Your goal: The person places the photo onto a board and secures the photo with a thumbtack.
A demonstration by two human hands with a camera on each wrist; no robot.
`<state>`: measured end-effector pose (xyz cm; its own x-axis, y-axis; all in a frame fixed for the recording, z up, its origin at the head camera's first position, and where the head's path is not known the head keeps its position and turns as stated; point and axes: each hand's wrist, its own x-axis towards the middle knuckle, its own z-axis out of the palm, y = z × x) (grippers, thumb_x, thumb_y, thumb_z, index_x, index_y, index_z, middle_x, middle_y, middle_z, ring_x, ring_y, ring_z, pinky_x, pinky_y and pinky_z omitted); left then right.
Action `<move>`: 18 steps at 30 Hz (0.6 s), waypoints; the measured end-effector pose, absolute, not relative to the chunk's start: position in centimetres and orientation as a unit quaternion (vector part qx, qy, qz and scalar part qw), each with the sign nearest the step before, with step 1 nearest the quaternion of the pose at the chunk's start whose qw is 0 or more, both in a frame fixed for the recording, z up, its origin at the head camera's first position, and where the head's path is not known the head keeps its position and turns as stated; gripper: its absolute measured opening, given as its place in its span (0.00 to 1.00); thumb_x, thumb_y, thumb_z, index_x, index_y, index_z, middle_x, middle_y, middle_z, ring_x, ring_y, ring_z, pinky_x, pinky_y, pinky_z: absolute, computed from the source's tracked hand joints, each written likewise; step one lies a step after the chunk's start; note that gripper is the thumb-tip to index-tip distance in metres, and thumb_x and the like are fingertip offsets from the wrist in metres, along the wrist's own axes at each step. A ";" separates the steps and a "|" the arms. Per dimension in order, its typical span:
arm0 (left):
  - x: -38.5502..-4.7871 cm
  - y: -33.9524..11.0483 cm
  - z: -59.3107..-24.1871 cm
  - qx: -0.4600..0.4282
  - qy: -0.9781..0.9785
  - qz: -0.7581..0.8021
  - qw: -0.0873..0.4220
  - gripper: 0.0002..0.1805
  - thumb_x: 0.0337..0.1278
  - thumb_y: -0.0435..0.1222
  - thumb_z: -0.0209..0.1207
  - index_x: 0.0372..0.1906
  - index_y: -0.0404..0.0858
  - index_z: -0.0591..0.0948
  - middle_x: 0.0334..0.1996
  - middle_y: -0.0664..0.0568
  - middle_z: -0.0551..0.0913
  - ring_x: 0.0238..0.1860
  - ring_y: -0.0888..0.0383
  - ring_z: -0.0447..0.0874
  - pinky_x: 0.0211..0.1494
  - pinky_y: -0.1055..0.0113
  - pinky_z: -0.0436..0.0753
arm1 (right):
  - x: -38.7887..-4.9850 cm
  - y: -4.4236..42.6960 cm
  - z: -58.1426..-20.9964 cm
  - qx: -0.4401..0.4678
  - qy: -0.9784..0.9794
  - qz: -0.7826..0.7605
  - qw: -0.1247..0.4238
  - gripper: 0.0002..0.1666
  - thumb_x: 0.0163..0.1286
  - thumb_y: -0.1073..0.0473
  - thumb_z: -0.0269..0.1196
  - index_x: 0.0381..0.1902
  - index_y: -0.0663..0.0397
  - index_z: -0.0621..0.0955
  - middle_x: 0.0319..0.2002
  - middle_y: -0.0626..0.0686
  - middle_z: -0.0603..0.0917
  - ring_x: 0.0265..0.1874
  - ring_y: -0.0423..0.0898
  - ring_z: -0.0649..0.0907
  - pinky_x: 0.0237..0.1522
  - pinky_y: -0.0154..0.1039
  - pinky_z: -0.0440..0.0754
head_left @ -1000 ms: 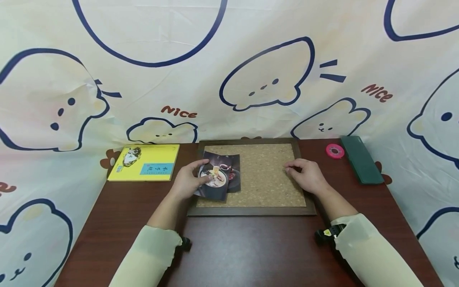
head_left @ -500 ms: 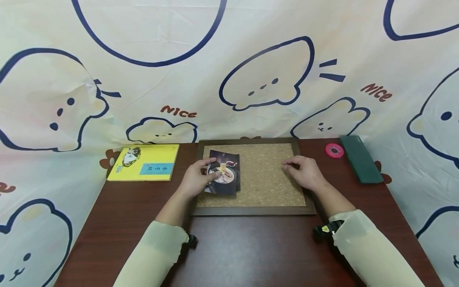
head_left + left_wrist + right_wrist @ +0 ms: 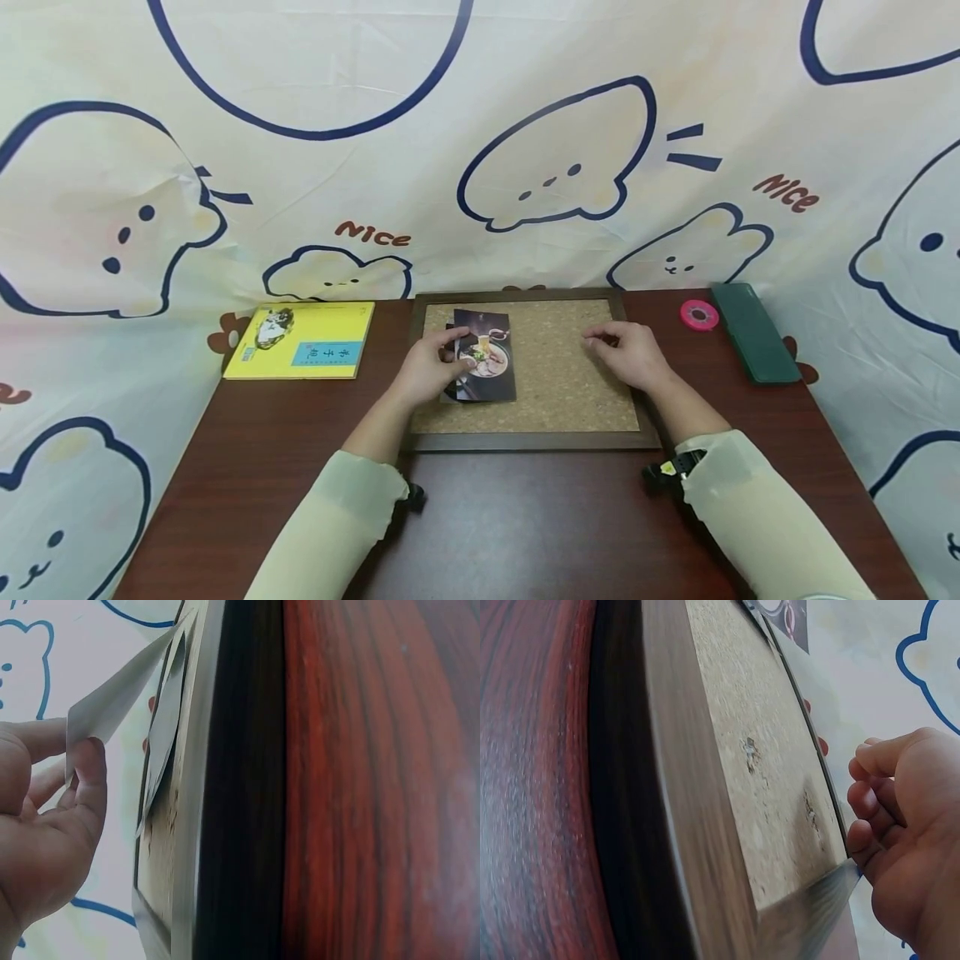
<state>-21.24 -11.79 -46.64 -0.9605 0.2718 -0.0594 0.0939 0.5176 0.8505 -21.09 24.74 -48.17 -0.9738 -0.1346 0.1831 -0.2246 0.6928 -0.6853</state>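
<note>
My left hand (image 3: 431,368) pinches the left edge of a dark photo card (image 3: 483,357) showing a bowl of noodles, thumb on the front and fingers behind. The left wrist view shows the held card (image 3: 112,705) tilted above the cork board. Another card (image 3: 166,724) lies beneath it, slightly curled, mostly hidden in the head view. The brown-framed cork board (image 3: 566,404) lies on the table. Over its right part hovers my right hand (image 3: 630,354), its fingers (image 3: 889,754) loosely curled, with nothing visible between them.
A yellow book (image 3: 255,354) lies on the left of the dark wooden table (image 3: 517,517). On the right are a round pink object (image 3: 700,316) and a long dark green case (image 3: 757,337). A patterned cloth (image 3: 420,183) hangs behind the table.
My left hand has carried the photo card rightward and turned it more upright, so it now covers most of the other card. The right hand has shifted slightly left.
</note>
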 end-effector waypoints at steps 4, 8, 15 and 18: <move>-21.4 -11.1 -46.7 0.114 0.867 0.476 0.093 0.32 0.62 0.34 0.70 0.71 0.44 0.78 0.38 0.46 0.77 0.30 0.56 0.74 0.26 0.65 0.73 | -21.1 24.5 -48.2 0.090 -0.919 0.381 0.044 0.09 0.72 0.56 0.68 0.46 0.49 0.91 0.44 0.52 0.91 0.40 0.48 0.85 0.42 0.46 0.80; -21.6 -10.2 -46.8 0.125 0.866 0.475 0.093 0.32 0.62 0.32 0.70 0.71 0.43 0.78 0.37 0.47 0.77 0.30 0.56 0.75 0.26 0.66 0.73 | -21.3 24.1 -48.0 0.085 -0.920 0.381 0.040 0.09 0.72 0.56 0.68 0.46 0.49 0.91 0.44 0.51 0.91 0.41 0.48 0.85 0.43 0.46 0.80; -21.7 -8.7 -47.0 0.124 0.868 0.470 0.102 0.32 0.61 0.33 0.71 0.71 0.46 0.78 0.33 0.49 0.79 0.26 0.58 0.73 0.24 0.66 0.71 | -21.6 23.5 -48.0 0.089 -0.920 0.380 0.040 0.09 0.71 0.56 0.68 0.45 0.50 0.90 0.43 0.51 0.91 0.42 0.48 0.86 0.44 0.47 0.81; -21.8 -8.1 -47.0 0.120 0.867 0.471 0.104 0.32 0.61 0.34 0.71 0.71 0.47 0.78 0.35 0.50 0.79 0.27 0.58 0.74 0.25 0.66 0.72 | -21.7 23.3 -48.0 0.090 -0.920 0.379 0.044 0.08 0.71 0.56 0.69 0.44 0.50 0.90 0.43 0.51 0.91 0.42 0.48 0.86 0.45 0.47 0.81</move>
